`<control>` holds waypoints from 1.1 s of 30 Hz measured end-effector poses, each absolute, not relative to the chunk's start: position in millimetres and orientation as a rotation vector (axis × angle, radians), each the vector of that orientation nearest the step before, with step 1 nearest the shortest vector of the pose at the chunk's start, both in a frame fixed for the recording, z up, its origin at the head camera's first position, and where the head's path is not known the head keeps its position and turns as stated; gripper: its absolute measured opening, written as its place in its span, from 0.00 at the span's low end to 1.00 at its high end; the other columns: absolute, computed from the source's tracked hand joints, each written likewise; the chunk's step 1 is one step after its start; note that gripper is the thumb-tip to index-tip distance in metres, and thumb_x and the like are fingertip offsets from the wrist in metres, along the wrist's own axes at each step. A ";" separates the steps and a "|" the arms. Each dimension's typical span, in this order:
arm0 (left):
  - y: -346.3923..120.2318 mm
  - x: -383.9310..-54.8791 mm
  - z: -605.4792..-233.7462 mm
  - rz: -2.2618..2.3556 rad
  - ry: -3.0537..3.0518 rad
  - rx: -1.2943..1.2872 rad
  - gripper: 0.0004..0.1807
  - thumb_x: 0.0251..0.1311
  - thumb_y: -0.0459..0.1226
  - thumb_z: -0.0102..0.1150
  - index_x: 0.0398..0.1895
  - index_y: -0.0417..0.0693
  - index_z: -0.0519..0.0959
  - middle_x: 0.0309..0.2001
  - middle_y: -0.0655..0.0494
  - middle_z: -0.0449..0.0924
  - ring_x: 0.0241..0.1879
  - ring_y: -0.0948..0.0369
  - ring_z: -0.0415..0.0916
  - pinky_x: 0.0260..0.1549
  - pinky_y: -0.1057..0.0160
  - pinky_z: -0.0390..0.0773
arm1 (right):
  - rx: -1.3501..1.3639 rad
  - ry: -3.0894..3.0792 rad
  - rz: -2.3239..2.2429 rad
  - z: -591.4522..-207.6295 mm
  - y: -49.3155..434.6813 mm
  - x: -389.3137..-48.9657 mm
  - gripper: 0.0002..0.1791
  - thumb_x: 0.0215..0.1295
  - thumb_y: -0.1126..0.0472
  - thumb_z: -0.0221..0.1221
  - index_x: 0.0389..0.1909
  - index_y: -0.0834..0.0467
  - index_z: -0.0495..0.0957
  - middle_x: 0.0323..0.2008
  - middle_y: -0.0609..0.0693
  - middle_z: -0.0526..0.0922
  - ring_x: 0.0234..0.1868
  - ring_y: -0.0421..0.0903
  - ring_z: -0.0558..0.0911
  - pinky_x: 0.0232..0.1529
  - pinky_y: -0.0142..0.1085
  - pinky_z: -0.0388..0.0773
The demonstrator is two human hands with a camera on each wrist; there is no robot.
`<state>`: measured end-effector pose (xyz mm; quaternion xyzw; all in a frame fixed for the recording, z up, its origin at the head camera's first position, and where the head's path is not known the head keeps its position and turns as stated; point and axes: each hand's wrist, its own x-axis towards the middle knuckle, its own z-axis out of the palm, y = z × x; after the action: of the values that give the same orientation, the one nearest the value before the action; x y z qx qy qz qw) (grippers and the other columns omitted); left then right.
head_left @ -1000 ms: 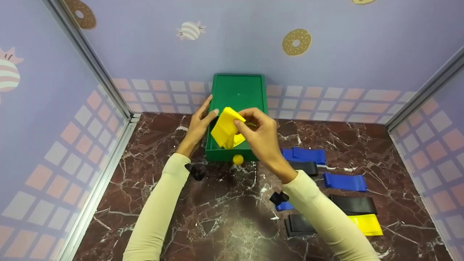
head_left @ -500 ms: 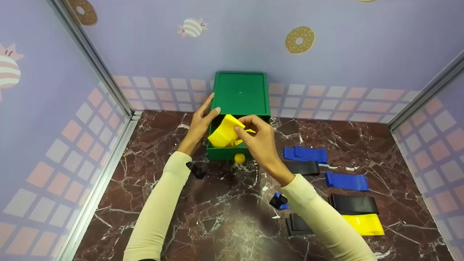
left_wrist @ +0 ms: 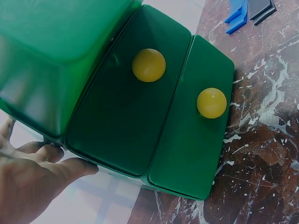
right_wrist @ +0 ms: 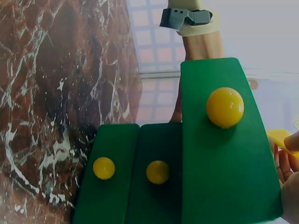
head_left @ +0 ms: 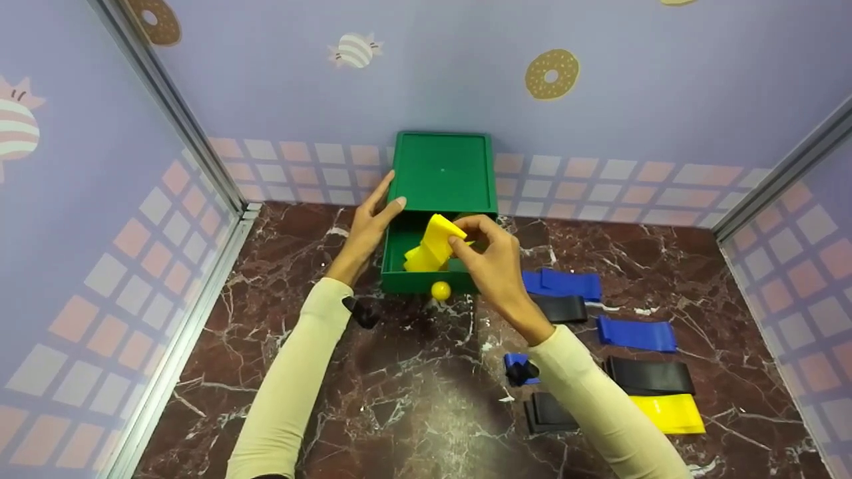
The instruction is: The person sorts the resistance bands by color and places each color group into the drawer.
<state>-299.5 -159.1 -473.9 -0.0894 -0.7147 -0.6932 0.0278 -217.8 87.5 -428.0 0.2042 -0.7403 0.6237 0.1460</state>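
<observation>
A green drawer unit (head_left: 444, 171) stands against the back wall, its top drawer (head_left: 399, 283) pulled out. My left hand (head_left: 366, 229) rests along the unit's left side, fingers extended and thumb near the top edge. Over the pulled-out drawer, my right hand (head_left: 494, 263) pinches a folded yellow elastic band (head_left: 436, 243) between thumb and fingers. The band's lower part hangs down into the drawer. In the right wrist view a round yellow knob (right_wrist: 225, 107) sits on the top drawer's front; two lower drawers, each with a yellow knob, are closed.
Right of the unit, flat bands lie on the marbled surface (head_left: 426, 399): several blue bands (head_left: 637, 333), several black bands (head_left: 651, 376) and a yellow band (head_left: 672, 412). Patterned panels (head_left: 452, 80) enclose the back and sides. My right sleeve covers part of the bands.
My right hand has shifted right over the drawer with the yellow band, which now bunches toward the drawer's middle and right. My left hand stays on the unit's side.
</observation>
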 end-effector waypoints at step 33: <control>-157.7 -299.0 -473.6 -2.218 -2.158 -0.274 0.38 0.82 0.49 0.61 0.89 0.68 0.60 0.88 0.57 0.55 0.84 0.55 0.60 0.80 0.51 0.65 | 0.448 -2.294 1.314 -452.3 136.5 -227.1 0.08 0.66 0.70 0.74 0.45 0.63 0.91 0.47 0.57 0.90 0.59 0.58 0.80 0.59 0.51 0.74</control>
<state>-299.0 -157.7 -473.6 -0.0883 -0.6945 -0.7139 0.0177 -227.1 136.5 -452.3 0.1626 -0.8330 0.4771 0.2281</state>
